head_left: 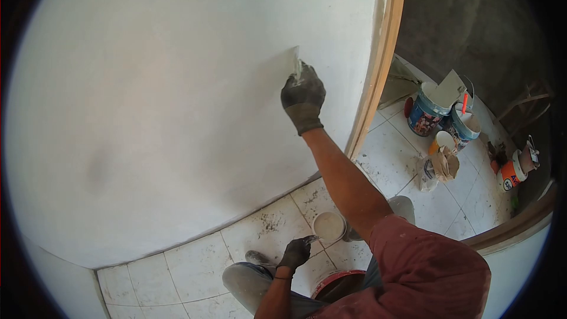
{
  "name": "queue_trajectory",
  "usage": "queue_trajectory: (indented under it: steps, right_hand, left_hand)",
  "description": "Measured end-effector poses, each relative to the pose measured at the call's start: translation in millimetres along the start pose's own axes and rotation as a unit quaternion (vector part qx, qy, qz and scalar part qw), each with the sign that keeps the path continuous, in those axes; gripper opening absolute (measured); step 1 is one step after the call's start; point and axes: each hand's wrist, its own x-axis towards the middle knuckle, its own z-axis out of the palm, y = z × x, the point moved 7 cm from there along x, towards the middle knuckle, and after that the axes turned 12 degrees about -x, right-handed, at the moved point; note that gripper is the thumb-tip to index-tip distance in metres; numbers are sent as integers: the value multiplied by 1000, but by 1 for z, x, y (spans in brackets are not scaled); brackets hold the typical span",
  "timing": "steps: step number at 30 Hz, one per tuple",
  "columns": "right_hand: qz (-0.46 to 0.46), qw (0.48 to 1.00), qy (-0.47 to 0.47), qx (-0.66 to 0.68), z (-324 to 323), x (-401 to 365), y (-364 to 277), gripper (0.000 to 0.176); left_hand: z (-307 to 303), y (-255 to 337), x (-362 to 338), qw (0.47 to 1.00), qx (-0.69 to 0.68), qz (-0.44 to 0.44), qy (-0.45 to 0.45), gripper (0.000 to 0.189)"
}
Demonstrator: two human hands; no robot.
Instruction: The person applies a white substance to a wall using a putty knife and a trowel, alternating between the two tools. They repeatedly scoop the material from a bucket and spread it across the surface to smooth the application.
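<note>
My right hand (303, 95), in a dark glove, is closed round a putty knife (297, 59) whose blade lies against the white wall (177, 82) near the door frame. Low at the bottom centre is my left hand (295, 253), also gloved. Its fingers are closed on a thin tool (313, 240), only partly visible, beside the rim of a round tub. Pale paste fills much of that tub (329, 227), which stands close to my knees.
A wooden door frame (387, 41) borders the wall on the right. Beyond it stand paint buckets (424, 115), a paper bag (445, 163) and an orange-and-white bucket (511, 173). A red-rimmed bucket (322, 283) is between my legs. Dried bits lie on the tiled floor (198, 266).
</note>
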Motion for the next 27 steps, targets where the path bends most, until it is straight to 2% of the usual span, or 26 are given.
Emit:
queue_trajectory:
  steps: [2, 4, 5, 8, 11, 13, 14, 16, 17, 18, 19, 20, 21, 22, 23, 24, 25, 27]
  right_hand:
    - [-31, 999, 16, 18, 1, -26, -46, 34]
    - [-38, 996, -65, 50, 0, -51, -94, 38]
    - [-75, 992, -71, 67, 0, -65, -118, 41]
    - [-119, 986, -40, 110, 10, -109, -174, 43]
    - [-174, 983, -20, 56, 14, -146, -223, 44]
    - [-238, 960, -139, 52, 27, -173, -253, 50]
    - [-238, 960, -137, 55, 25, -183, -262, 50]
    - [-347, 929, -127, 20, 31, -214, -280, 47]
    - [-347, 929, -124, 22, 32, -224, -277, 47]
    - [-398, 913, -93, 12, 26, -235, -281, 45]
    - [-448, 892, -59, 3, 23, -243, -286, 42]
    - [-564, 808, -24, -168, 35, -257, -289, 38]
    - [-562, 809, -18, -168, 23, -247, -290, 38]
    - [-586, 806, -27, -80, -2, -236, -296, 38]
    - [-605, 796, -37, 8, -19, -227, -300, 38]
    - [-602, 798, -35, 6, -2, -226, -306, 38]
    - [-577, 772, 196, -180, 17, -231, -317, 34]
    - [-499, 678, 405, -356, 17, -213, -316, 30]
  left_hand:
    - [-3, 4, -1, 1000, -21, 3, 9, 35]
    - [-9, 13, -4, 997, -35, 47, 46, 35]
    - [-8, 10, -4, 997, -36, 46, 52, 35]
    - [6, -12, 4, 997, 3, 53, 62, 34]
    - [13, -25, 7, 996, 16, 55, 67, 33]
    - [-3, -11, -2, 972, -53, 157, 165, 31]
    - [-6, -10, -5, 972, -51, 157, 166, 31]
    - [-19, 0, -13, 956, -12, 199, 216, 29]
    - [-23, 2, -12, 955, -9, 200, 217, 29]
    - [-14, -12, -2, 989, 16, 90, 114, 30]
    - [-6, -27, 3, 999, 42, -22, 10, 31]
    - [-9, -25, 1, 999, 48, -21, 12, 31]
    - [-17, -16, -5, 999, 10, -4, 53, 33]
    - [-25, -11, -9, 995, -28, 13, 93, 35]
    - [-25, -12, -6, 995, -25, 15, 94, 35]
    - [-22, -12, -5, 995, -39, 18, 86, 35]
    - [-18, -13, -4, 995, -54, 20, 76, 36]
    - [-14, -15, -3, 997, -46, 22, 61, 36]
